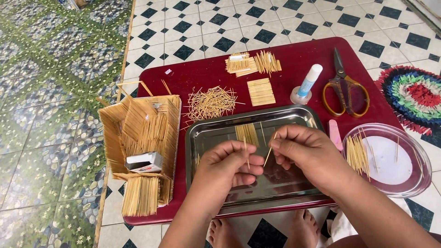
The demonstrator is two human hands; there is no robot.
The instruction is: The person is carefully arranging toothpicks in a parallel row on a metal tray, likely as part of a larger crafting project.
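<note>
While both hands hover over the steel tray (pixel 220 138), each pinches a toothpick. L hand (pixel 228 166): fingers curled in, thumb & forefinger closed on a toothpick (pixel 247 158) that stands near upright, tip pointing down toward the tray floor. R hand (pixel 307 156): also mostly closed, thumb & fingertips clamped on a second toothpick (pixel 270 151), tilted, top end leaning right, lower end slanting left toward the L hand's stick. The two sticks are near each other; cannot tell if they touch.

Just behind the hands, a small flat panel (pixel 247 134) of joined toothpicks lies in the tray, w/ a few loose ones at the tray's left wall.

Tray sits on a dark red board (pixel 202 73) on the tiled floor; no bench. Left of tray: a toothpick model (pixel 142 133), box-like w/ slanted walls, a small white box (pixel 146 161) inside it. Behind tray: a loose toothpick heap (pixel 212 102), another flat panel (pixel 261 91), more bundles (pixel 253 63) further back. Right of those: white glue bottle (pixel 309 81) lying tilted, its cap beside it, then scissors (pixel 343 87) w/ yellow handles. Far right: a clear round lid (pixel 388 158) holding more toothpicks, a pink item (pixel 335 134) between it and the tray. Bare feet show at bottom edge, below the board.
</note>
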